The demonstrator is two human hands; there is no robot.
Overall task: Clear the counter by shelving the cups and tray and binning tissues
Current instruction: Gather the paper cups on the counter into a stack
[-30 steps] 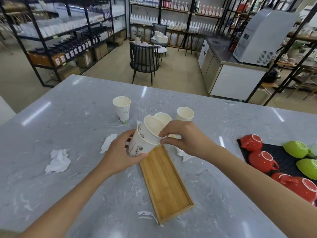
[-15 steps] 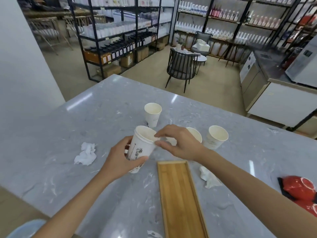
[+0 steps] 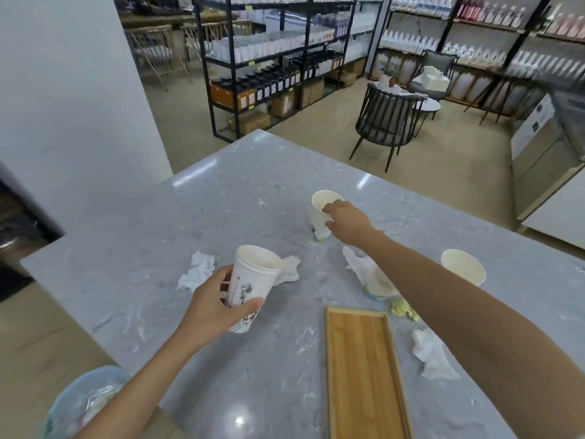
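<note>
Reaching toward the far cup [image 3: 319,217], the right hand [image 3: 346,221] is being closed around its rim and side, though full contact cannot be told. A nested cup stack [image 3: 253,282] is being gripped by the left hand [image 3: 215,308] above the counter [image 3: 158,217]. The far cup is best being lifted straight up, then lowered squarely into the stack without crushing its rim.

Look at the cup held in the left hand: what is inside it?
The cup in the left hand shows a doubled rim, so at least one more cup seems nested inside. The visible inner wall looks bare; the bottom is hidden by the near wall.
</note>
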